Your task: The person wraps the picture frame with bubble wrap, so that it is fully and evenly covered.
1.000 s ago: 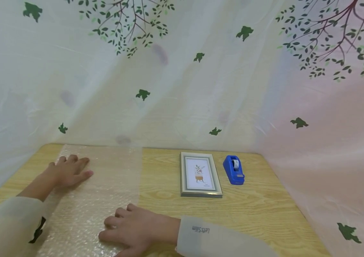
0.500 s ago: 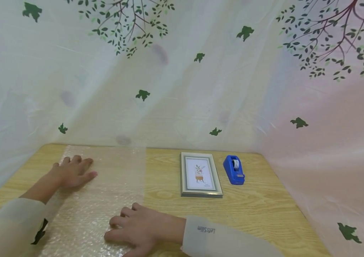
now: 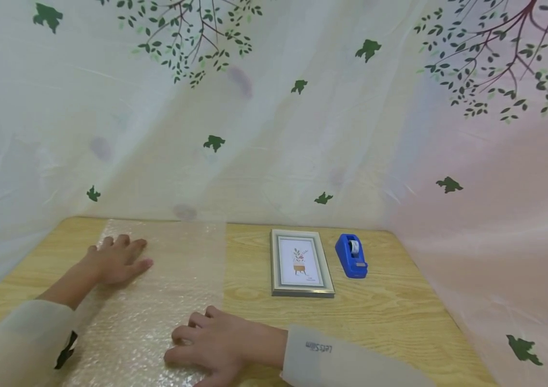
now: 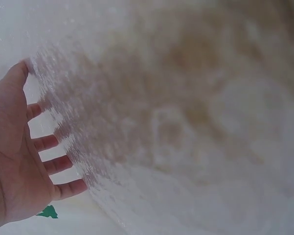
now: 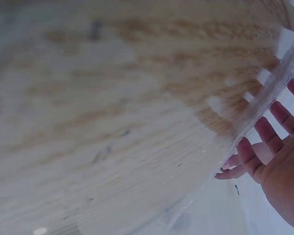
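Observation:
A clear sheet of bubble wrap (image 3: 184, 263) lies flat over the left part of the wooden table. On its far left portion rests my left hand (image 3: 116, 263), palm down with the fingers spread. Nearer to me, my right hand (image 3: 218, 341) presses on the sheet by its right edge, fingers apart and slightly bent. From below the wrist, the left wrist view shows the left hand (image 4: 14, 147) with its fingertips against the bubble wrap (image 4: 102, 122). The right hand (image 5: 283, 171) likewise touches the surface with its fingertips in the right wrist view.
Right of the sheet lies a silver picture frame (image 3: 301, 263) with a potted-plant print. Beside it stands a blue tape dispenser (image 3: 352, 257) holding a roll of tape. A pale curtain (image 3: 274, 161) with leaf and bird patterns hangs behind the wooden table (image 3: 390, 322).
Both hands have slid a little to the right, and the bubble wrap has shifted right along with them. The picture frame and tape dispenser have stayed in place.

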The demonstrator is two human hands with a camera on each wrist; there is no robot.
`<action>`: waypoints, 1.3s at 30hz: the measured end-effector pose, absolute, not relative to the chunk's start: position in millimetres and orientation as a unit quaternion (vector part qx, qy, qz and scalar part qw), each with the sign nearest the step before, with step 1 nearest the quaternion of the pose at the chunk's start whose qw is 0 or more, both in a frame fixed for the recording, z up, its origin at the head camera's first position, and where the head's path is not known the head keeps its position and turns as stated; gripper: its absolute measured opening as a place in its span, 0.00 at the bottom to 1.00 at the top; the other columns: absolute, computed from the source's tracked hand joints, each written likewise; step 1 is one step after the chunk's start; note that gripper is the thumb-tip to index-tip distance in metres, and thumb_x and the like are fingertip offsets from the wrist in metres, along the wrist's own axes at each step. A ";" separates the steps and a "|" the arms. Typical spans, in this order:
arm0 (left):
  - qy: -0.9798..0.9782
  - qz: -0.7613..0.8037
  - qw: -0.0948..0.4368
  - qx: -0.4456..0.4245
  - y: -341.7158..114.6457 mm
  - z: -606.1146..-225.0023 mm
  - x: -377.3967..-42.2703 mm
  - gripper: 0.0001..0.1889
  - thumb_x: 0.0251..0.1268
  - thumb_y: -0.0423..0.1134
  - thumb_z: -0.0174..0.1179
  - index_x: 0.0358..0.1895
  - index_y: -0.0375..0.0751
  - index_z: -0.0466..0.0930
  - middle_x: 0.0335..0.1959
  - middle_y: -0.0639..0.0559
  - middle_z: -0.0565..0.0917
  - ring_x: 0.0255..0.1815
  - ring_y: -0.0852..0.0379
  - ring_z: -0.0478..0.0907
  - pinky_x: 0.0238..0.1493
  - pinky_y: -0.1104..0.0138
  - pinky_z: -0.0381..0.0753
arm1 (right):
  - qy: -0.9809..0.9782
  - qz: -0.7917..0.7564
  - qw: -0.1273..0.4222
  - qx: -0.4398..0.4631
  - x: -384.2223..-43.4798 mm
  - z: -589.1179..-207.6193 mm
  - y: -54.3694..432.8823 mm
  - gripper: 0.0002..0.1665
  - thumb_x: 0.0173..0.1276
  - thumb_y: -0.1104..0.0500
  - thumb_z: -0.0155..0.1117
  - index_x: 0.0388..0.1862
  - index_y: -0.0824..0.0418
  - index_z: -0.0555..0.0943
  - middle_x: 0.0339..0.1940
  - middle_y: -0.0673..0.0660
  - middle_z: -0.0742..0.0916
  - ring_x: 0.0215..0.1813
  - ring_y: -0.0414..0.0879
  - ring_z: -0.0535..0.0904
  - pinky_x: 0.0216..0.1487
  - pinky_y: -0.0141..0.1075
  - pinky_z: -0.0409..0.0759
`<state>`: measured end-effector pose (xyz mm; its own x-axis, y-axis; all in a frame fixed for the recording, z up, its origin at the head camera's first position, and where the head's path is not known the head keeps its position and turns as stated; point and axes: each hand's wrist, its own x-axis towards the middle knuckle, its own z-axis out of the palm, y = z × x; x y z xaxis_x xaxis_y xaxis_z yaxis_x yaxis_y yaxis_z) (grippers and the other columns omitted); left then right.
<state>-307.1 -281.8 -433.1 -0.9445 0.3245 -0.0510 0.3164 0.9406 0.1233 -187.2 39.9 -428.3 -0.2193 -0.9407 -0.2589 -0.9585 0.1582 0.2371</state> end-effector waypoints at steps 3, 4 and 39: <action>0.984 0.057 0.036 0.165 -277.3 -433.5 -307.2 0.45 0.76 0.71 0.41 0.76 0.32 0.62 0.69 0.19 0.64 0.66 0.11 0.57 0.53 0.19 0.57 | 0.762 0.173 0.036 -0.623 -187.0 -427.6 42.6 0.44 0.71 0.21 0.40 0.81 0.36 0.55 0.75 0.42 0.65 0.65 0.38 0.63 0.57 0.33 0.63; 0.984 0.057 0.036 0.166 -275.8 -434.0 -307.2 0.45 0.76 0.71 0.41 0.76 0.33 0.62 0.69 0.19 0.63 0.66 0.12 0.57 0.53 0.19 0.57 | 0.763 0.170 0.039 -0.623 -186.8 -427.4 43.7 0.44 0.71 0.21 0.41 0.81 0.36 0.55 0.75 0.42 0.65 0.65 0.38 0.63 0.57 0.33 0.63; 0.977 0.061 0.037 0.200 -218.3 -434.8 -320.8 0.45 0.75 0.71 0.42 0.78 0.35 0.61 0.73 0.19 0.60 0.70 0.14 0.54 0.59 0.21 0.54 | 0.782 0.122 0.040 -0.610 -190.7 -428.6 97.6 0.41 0.69 0.20 0.44 0.76 0.32 0.61 0.72 0.40 0.67 0.65 0.38 0.64 0.59 0.35 0.66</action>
<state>-320.8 -218.3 -434.8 -0.9171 0.3957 -0.0479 0.3866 0.9124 0.1345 -190.7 97.6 -428.6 -0.2515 -0.9446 -0.2109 -0.9639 0.2249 0.1425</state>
